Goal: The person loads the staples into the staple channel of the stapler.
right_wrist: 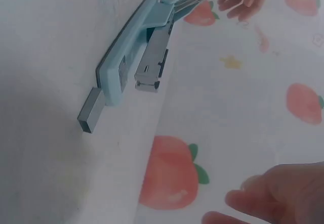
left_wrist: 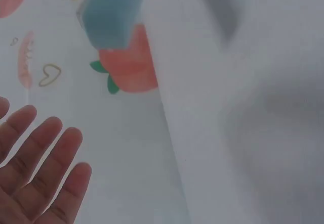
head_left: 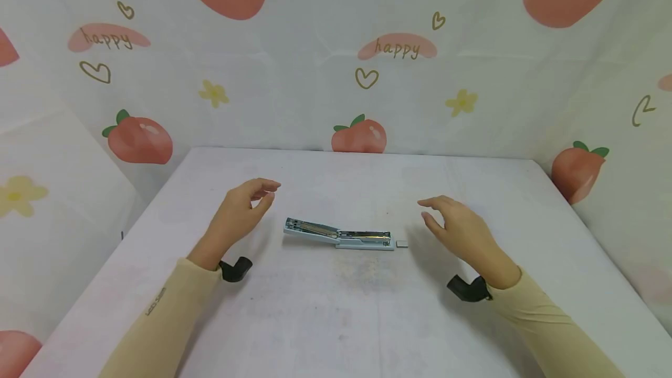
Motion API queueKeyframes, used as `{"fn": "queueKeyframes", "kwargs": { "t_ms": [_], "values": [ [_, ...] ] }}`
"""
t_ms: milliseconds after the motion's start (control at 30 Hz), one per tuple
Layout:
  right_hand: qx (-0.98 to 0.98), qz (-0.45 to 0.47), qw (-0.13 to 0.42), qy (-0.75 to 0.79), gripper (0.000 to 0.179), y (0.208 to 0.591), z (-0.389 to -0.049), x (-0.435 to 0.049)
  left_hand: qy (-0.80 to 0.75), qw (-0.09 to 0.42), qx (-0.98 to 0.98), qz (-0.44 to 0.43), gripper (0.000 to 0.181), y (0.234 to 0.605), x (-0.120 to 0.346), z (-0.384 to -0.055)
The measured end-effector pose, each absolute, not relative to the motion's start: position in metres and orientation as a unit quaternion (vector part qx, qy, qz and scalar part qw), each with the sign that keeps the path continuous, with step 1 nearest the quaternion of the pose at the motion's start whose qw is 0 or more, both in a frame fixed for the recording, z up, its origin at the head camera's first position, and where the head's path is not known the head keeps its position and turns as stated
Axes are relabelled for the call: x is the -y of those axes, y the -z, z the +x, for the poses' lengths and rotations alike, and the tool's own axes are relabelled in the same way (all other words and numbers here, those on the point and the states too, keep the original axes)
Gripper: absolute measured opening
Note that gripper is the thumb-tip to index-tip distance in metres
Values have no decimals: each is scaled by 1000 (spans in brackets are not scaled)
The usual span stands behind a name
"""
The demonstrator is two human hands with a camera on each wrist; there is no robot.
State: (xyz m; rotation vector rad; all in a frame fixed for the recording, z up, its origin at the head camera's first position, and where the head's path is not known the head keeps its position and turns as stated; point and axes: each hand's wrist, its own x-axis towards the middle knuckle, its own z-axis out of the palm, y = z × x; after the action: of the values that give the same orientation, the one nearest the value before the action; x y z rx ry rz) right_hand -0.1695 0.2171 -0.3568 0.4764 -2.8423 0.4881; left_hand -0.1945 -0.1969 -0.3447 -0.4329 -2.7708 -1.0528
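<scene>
A light blue stapler [head_left: 364,245] lies unfolded on the white table, its top arm swung over to the left and its metal magazine showing. Beside its right end is a small grey block of staples [head_left: 402,244], seen in the right wrist view as a short metallic strip [right_wrist: 91,110]. My left hand [head_left: 242,209] hovers up and left of the stapler, fingers relaxed and holding nothing. To the right of the staples, my right hand [head_left: 464,232] is also raised with loosely bent, empty fingers. A blurred blue end of the stapler [left_wrist: 114,14] appears in the left wrist view.
The white tabletop [head_left: 315,319] has faint stains in front of the stapler. Behind and at the sides hangs a pale cloth [head_left: 294,74] printed with peaches, hearts and flowers. Each wrist carries a black mount, such as the left one [head_left: 236,270].
</scene>
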Motion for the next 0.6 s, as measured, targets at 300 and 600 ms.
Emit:
{"fn": "queueKeyframes", "kwargs": {
  "t_ms": [300,600],
  "values": [
    [935,176,141,-273,28,359,-166,-215,407,56,899,-149,24,345,191,-190],
    [897,188,117,-383,31,366,-167,-214,409,29,899,-151,29,349,185,-185]
  ]
}}
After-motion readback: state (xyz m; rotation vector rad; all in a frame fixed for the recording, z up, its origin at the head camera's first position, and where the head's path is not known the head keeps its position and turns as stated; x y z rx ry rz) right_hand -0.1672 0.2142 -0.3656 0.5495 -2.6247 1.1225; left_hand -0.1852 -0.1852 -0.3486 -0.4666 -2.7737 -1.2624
